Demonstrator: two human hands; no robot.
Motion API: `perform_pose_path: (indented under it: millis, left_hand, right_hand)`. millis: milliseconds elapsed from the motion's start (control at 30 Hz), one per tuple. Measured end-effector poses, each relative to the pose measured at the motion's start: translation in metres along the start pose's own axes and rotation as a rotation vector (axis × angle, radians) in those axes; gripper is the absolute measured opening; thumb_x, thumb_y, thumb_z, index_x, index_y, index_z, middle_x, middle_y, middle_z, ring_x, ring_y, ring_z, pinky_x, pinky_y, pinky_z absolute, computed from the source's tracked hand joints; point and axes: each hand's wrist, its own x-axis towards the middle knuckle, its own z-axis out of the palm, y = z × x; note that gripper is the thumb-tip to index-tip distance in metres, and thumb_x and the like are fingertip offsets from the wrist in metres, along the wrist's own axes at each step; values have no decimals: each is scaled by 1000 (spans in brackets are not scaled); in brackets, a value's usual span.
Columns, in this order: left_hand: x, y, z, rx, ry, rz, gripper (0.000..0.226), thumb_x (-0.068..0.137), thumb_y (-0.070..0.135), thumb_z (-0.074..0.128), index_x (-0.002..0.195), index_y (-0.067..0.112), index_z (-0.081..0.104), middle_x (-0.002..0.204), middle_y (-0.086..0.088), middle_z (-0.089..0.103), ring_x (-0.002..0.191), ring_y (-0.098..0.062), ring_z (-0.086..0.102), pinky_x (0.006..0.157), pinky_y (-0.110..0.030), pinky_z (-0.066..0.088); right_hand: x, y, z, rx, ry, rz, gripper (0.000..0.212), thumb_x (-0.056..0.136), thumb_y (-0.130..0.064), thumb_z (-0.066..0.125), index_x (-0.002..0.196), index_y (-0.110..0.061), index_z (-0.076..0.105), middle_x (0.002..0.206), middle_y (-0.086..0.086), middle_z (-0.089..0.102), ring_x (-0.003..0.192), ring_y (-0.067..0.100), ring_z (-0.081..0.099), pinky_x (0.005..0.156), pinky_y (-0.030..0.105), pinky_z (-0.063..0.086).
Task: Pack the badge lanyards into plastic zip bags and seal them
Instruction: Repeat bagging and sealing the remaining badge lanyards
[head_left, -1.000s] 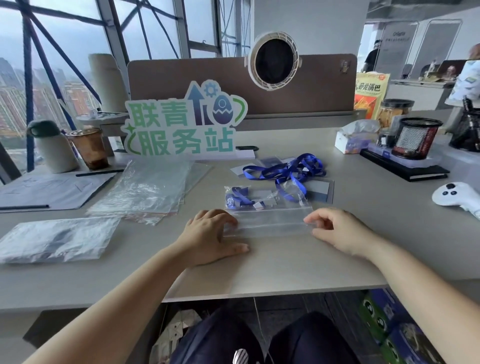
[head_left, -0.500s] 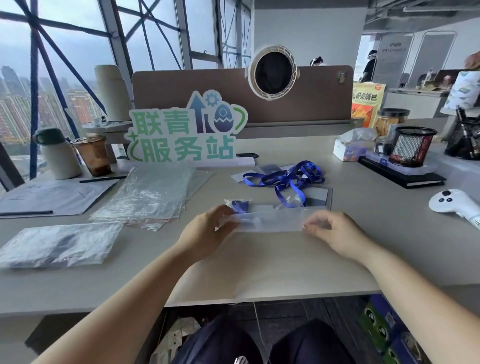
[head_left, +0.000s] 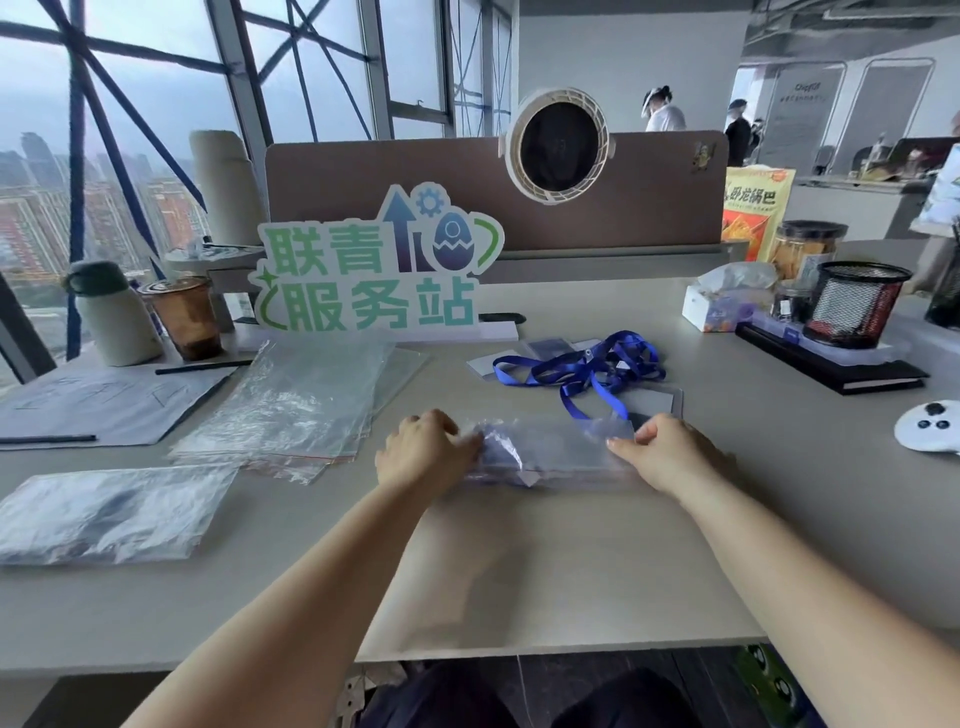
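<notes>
Pale grey desk (head_left: 571, 571), near centre: clear zip bag (head_left: 556, 449), blue lanyard inside, blurred, between both hands; left hand (head_left: 423, 452), fingers curled, gripping its left end; right hand (head_left: 660, 452), fingers pinching its right end. Loose blue lanyards (head_left: 587, 366) just beyond; stack of empty bags (head_left: 296, 405) to the left; green cut-out sign (head_left: 374, 270) against brown partition (head_left: 649, 192) at far side; tall windows (head_left: 130, 130) far left, hazy city outside; open office far right.

Clear zip bag (head_left: 558, 449), blue lanyards (head_left: 587, 371) behind
</notes>
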Motion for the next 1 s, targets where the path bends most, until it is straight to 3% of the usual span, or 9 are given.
perform_pose_path:
  millis: [133, 300, 367, 433, 500, 600, 667, 867, 1000]
  left_hand:
    - [12, 6, 3, 162, -37, -43, 58, 78, 65, 52, 118, 25, 60, 130, -9, 49, 123, -31, 44, 100, -38, 34]
    - [21, 14, 6, 91, -109, -87, 40, 76, 54, 56, 93, 19, 68, 102, -7, 65, 101, -32, 57, 85, -33, 48]
    - [18, 13, 1, -74, -89, -35, 28, 79, 36, 60, 64, 12, 60, 67, -5, 61, 76, -31, 59, 62, -26, 43]
    - [14, 11, -6, -298, -64, 3, 26, 81, 20, 64, 58, 14, 53, 57, -4, 58, 56, -22, 53, 51, -24, 35]
    - [10, 4, -18, -502, -36, 13, 14, 81, 15, 68, 76, 14, 55, 72, -7, 65, 59, -16, 54, 53, -24, 39]
    - [0, -15, -41, -688, 40, -23, 34, 77, 19, 74, 103, 16, 51, 91, -5, 65, 77, -19, 63, 64, -27, 47]
    - [-8, -35, -63, -756, 126, -51, 39, 79, 20, 73, 108, 18, 47, 91, -2, 64, 73, -13, 61, 59, -25, 44]
    - [-30, -135, -137, -695, 463, -115, 34, 82, 18, 70, 104, 21, 44, 91, -8, 67, 70, -22, 59, 58, -29, 43]
    - [-39, -188, -174, -525, 571, -160, 18, 83, 15, 69, 86, 21, 52, 84, -7, 68, 66, -22, 60, 52, -26, 42]
  right_hand:
    - [17, 2, 4, 92, -42, 7, 31, 74, -59, 62, 77, -28, 58, 85, -4, 59, 92, 27, 60, 85, 36, 44]
    - [22, -1, 10, 318, -64, 13, 34, 72, -31, 73, 56, -18, 46, 60, -3, 46, 68, 24, 44, 68, 33, 33]
    - [19, -3, 6, 415, -62, -14, 29, 75, -23, 73, 60, -18, 49, 61, -2, 48, 66, 22, 44, 67, 31, 33]
    - [14, -8, -3, 514, -53, -74, 25, 78, -17, 73, 66, -15, 51, 65, -2, 50, 65, 18, 44, 60, 27, 33]
    - [8, -17, -11, 623, -58, -128, 18, 78, -14, 74, 77, -14, 56, 75, 0, 56, 71, 17, 50, 62, 27, 38]
    - [-4, -41, -18, 756, -107, -142, 30, 76, -18, 76, 99, -16, 57, 93, 1, 62, 84, 17, 59, 77, 30, 47]
    - [-18, -68, -15, 834, -197, -190, 28, 79, -16, 74, 102, -15, 58, 91, 1, 65, 77, 13, 61, 68, 24, 45]
    - [-72, -174, 37, 862, -436, -369, 33, 80, -9, 72, 106, -5, 54, 95, 17, 67, 63, 14, 58, 65, 22, 45]
    - [-106, -232, 72, 890, -479, -442, 43, 78, -10, 74, 111, -6, 47, 78, 5, 60, 63, 15, 58, 71, 29, 49]
